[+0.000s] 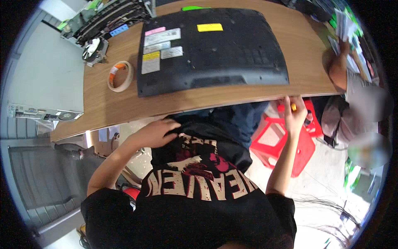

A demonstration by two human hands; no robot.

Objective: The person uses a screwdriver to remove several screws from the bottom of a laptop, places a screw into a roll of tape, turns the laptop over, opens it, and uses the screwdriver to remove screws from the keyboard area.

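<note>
A large black laptop (215,54) lies underside up on the wooden table (178,103), with several white, yellow and pink labels stuck to it. My right hand (296,114) is at the table's near edge, just below the laptop's right corner. Its fingers are closed around a small yellow-ended object (294,107), mostly hidden in the grip, so its kind is unclear. Lower down on the left, my left hand (157,133) rests against my black shirt at the lap. Its fingers are loosely bent and apart, and nothing shows in them.
A roll of masking tape (129,78) and a cooling fan (95,50) sit left of the laptop. Farther left are a grey computer case (45,70) and an opened metal chassis (112,23). Red plastic stools (304,153) stand below the table's right side. Another person's arm (340,70) reaches in at right.
</note>
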